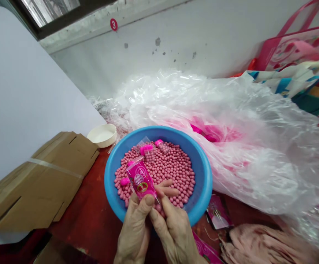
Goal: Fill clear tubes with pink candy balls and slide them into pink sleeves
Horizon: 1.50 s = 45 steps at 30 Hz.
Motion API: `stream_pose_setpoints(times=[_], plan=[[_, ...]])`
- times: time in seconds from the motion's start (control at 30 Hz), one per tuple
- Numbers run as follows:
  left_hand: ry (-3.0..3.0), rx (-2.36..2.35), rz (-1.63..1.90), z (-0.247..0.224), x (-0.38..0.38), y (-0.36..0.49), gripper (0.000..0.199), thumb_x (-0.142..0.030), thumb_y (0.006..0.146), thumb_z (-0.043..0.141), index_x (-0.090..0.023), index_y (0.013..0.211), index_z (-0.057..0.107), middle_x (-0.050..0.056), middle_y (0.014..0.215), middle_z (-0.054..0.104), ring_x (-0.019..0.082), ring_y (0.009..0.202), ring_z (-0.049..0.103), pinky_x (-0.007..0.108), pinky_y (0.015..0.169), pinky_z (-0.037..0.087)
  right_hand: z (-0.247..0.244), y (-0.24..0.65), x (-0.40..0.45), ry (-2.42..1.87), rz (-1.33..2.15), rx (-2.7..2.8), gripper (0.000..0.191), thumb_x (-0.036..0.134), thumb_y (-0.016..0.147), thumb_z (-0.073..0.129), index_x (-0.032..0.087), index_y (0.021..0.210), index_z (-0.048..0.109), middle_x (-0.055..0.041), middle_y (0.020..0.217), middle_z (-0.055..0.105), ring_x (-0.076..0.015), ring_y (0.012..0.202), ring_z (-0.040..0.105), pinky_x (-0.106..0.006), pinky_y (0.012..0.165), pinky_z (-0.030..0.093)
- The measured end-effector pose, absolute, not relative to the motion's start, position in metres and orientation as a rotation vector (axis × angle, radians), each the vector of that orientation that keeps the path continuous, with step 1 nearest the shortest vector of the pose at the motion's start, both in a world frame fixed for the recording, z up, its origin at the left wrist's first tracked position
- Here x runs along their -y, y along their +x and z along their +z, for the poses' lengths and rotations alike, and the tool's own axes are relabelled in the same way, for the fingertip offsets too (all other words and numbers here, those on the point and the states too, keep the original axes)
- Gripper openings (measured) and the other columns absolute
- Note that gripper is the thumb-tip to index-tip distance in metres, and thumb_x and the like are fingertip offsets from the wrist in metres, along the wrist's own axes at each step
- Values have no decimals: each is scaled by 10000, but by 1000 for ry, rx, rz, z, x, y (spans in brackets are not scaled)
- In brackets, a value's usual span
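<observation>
A small bright-pink printed packet (140, 179) with a clear edge is held over a blue basin (204, 176). My left hand (136, 225) grips the packet's near end, thumb on top. My right hand (174, 223) is at that same end, thumb and index finger closed by the clear edge, with its other fingers stretched over the basin. A few pink balls show between the hands; whether they are inside the packet I cannot tell. Pink candy-like balls (173, 167) fill the basin's bottom. On them lie clear mini bottles with pink caps (147, 149), one a little farther back (162, 146).
Flattened cardboard (57, 176) and a white round dish (103, 135) lie left of the basin. A big clear plastic bag (244, 146) covers the right and back. Front right are another pink packet (218, 212) and a pinkish cloth (258, 244). The table (85, 220) is red.
</observation>
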<state>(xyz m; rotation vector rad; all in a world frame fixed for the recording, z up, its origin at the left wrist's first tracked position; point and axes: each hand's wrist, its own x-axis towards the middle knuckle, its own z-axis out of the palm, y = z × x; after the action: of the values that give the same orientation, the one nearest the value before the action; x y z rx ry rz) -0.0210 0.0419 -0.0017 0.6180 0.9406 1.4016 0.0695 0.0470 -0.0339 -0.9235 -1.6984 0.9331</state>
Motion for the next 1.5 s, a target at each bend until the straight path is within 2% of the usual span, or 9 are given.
stream_pose_setpoints(times=[0.2, 0.33, 0.53, 0.83, 1.07, 1.2, 1.27, 1.37, 1.5], plan=[[416, -836, 1454, -4, -42, -12, 337, -428, 835, 536, -193, 954, 747, 115, 1013, 730, 292, 1071, 594, 423, 957, 432, -28, 71, -52, -980, 1316, 1490, 308, 408, 934, 386, 186, 749, 492, 29, 613, 515, -100, 527, 496, -203, 468, 351], [320, -873, 1542, -1, -44, -12, 296, -387, 831, 564, -192, 961, 745, 106, 963, 747, 274, 999, 636, 409, 926, 466, -22, 72, -54, -983, 1411, 1428, 335, 455, 921, 392, 188, 746, 491, 54, 578, 434, -84, 490, 423, -196, 429, 304], [310, -912, 1601, -4, -42, -8, 197, -313, 771, 662, -194, 893, 760, 97, 899, 763, 261, 951, 659, 386, 910, 477, -18, 77, -52, -942, 1398, 1379, 353, 487, 905, 399, 208, 714, 502, 33, 605, 485, -112, 537, 479, -207, 497, 385], [222, -944, 1580, -12, -38, -9, 199, -317, 821, 604, -179, 820, 747, 71, 836, 748, 210, 892, 665, 354, 923, 462, -30, 60, -53, -1099, 896, 1595, 271, 332, 946, 378, 161, 810, 540, -12, 591, 605, -143, 471, 586, -223, 447, 398], [173, -861, 1555, -9, -45, -15, 245, -342, 816, 612, -132, 829, 738, 71, 807, 730, 111, 651, 636, 204, 669, 541, -25, 81, -53, -1037, 704, 1698, 352, 413, 949, 363, 173, 880, 612, -46, 726, 651, -174, 652, 626, -250, 565, 458], [323, -944, 1579, -9, -44, -9, 237, -376, 741, 688, -143, 708, 715, 17, 565, 671, 103, 504, 610, 153, 446, 486, -5, 96, -66, -1114, 534, 1617, 196, 332, 895, 519, 191, 954, 642, -61, 903, 618, -185, 856, 573, -299, 745, 455], [404, -985, 1519, -11, -41, -6, 305, -433, 730, 679, -137, 657, 685, -2, 472, 611, 85, 398, 547, 146, 355, 422, 4, 94, -75, -1124, 692, 1573, 219, 382, 859, 560, 193, 852, 669, -66, 914, 608, -204, 879, 568, -332, 774, 462], [433, -1048, 1516, -15, -37, -5, 335, -453, 719, 681, -147, 602, 617, -32, 430, 559, 54, 331, 482, 124, 302, 338, 10, 85, -82, -1060, 1045, 1522, 356, 418, 870, 522, 195, 603, 595, -27, 724, 578, -171, 721, 592, -298, 665, 503], [495, -942, 1414, -15, -37, -9, 230, -376, 718, 712, -159, 734, 637, -40, 505, 582, 50, 368, 511, 116, 323, 345, 4, 82, -80, -1047, 1300, 1286, 368, 439, 877, 507, 201, 596, 530, 34, 543, 490, -108, 459, 527, -216, 410, 448]])
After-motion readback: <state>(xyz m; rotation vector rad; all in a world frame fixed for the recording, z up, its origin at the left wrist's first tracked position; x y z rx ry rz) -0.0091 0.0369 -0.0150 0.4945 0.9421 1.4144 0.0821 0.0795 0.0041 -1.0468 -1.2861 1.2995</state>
